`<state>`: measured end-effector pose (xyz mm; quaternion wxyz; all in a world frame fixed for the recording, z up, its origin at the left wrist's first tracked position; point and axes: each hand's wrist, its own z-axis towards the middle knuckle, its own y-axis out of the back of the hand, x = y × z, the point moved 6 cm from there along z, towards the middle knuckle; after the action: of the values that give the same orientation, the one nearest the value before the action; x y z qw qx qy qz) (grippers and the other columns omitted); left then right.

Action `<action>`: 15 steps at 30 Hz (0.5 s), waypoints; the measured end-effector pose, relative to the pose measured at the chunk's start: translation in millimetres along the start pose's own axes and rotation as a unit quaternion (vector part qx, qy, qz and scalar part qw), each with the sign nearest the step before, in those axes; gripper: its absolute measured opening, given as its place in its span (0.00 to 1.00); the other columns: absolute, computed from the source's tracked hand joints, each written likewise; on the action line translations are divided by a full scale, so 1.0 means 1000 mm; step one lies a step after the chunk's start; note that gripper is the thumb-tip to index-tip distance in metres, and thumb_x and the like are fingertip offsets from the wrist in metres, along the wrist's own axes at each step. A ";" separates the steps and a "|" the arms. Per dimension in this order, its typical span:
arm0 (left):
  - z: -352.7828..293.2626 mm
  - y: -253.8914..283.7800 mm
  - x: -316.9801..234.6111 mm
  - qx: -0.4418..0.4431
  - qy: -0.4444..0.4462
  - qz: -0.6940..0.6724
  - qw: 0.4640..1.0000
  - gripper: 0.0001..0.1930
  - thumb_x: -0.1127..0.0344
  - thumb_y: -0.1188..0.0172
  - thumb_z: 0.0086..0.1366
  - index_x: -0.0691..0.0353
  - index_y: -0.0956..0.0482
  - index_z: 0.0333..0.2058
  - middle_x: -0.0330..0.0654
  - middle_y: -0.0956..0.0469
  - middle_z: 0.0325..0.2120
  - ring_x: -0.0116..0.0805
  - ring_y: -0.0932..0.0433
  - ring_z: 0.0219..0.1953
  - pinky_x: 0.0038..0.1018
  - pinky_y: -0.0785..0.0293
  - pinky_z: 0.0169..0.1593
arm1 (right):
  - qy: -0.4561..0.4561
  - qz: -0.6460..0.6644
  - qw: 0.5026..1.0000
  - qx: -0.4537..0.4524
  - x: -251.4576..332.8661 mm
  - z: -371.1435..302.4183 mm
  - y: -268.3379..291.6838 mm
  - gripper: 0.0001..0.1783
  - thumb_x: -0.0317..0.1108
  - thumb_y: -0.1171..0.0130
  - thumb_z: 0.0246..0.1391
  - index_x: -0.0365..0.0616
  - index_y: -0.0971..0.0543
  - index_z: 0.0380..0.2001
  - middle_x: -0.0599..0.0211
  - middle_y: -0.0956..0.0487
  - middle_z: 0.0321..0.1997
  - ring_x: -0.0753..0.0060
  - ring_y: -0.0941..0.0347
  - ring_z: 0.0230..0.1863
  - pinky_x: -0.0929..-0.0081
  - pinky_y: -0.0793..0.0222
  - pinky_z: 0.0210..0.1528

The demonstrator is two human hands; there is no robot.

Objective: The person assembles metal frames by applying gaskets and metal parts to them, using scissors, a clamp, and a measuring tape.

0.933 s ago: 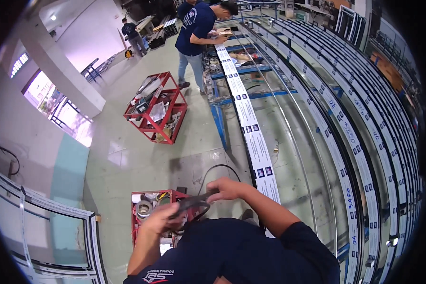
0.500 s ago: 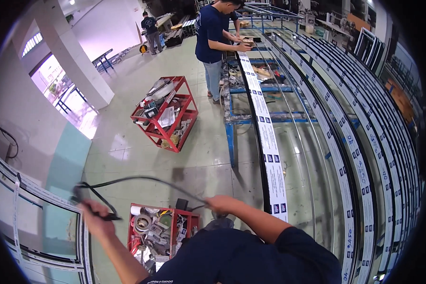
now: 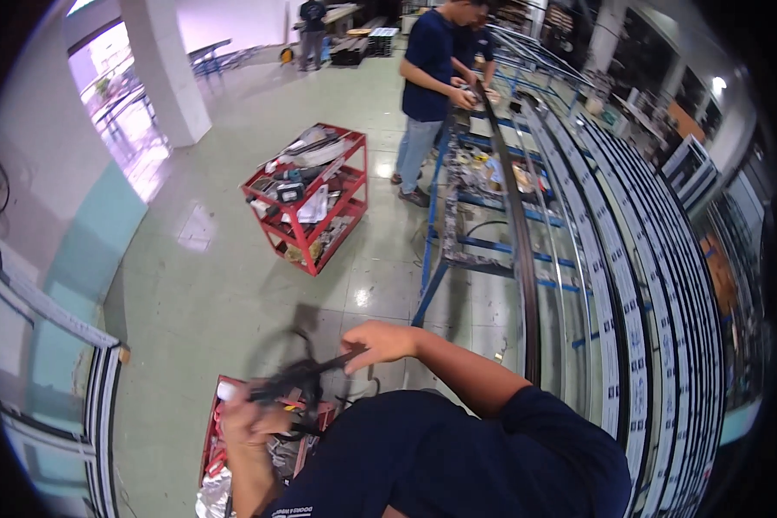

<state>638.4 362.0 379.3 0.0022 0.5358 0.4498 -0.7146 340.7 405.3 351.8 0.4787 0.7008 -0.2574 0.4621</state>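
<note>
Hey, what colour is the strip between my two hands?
Black, though blurred; the strip shows best in the head view.

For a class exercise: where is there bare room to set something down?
Bare floor: between the teal wall and far red tool cart; between that cart and the blue trestle. Crowded: that cart and the near red cart.

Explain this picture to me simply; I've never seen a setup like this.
No robot here: a person works bare-handed, and a wide fisheye camera on their head looks down, which bends straight edges. The left hand, blurred, and the right hand hold a dark cord-like thing, too blurred to name. Below is a red cart of jumbled items; farther ahead, another loaded cart. On the right, a long dark bar runs over a blue bench, with a co-worker near its far end.
</note>
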 end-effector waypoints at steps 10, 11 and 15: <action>0.055 0.054 -0.193 -0.102 -0.515 -0.167 0.835 0.16 0.64 0.41 0.80 0.68 0.30 0.57 0.33 0.35 0.28 0.25 0.35 0.29 0.26 0.34 0.35 | -0.144 -0.150 0.975 -0.077 -0.235 0.075 0.063 0.22 0.54 0.42 0.73 0.44 0.22 0.44 0.46 0.17 0.40 0.38 0.19 0.45 0.47 0.26 0.47; 0.078 0.058 -0.170 -0.211 -0.471 -0.015 0.856 0.17 0.63 0.40 0.79 0.68 0.29 0.57 0.33 0.34 0.29 0.25 0.34 0.30 0.26 0.34 0.36 | -0.111 -0.180 0.977 -0.003 -0.223 0.092 0.070 0.22 0.54 0.41 0.72 0.44 0.22 0.46 0.45 0.16 0.42 0.37 0.19 0.47 0.45 0.25 0.48; 0.201 0.091 -0.020 -0.431 -0.089 0.235 0.866 0.18 0.56 0.37 0.77 0.71 0.15 0.44 0.44 0.14 0.37 0.33 0.18 0.39 0.32 0.23 0.48 | 0.059 -0.226 0.965 0.119 -0.138 0.143 0.099 0.23 0.54 0.35 0.64 0.46 0.18 0.47 0.46 0.15 0.43 0.36 0.18 0.48 0.43 0.24 0.48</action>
<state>537.4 168.9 341.0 0.4413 0.5054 0.5715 -0.4724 257.7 223.7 255.2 0.4985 0.7640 -0.0066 0.4097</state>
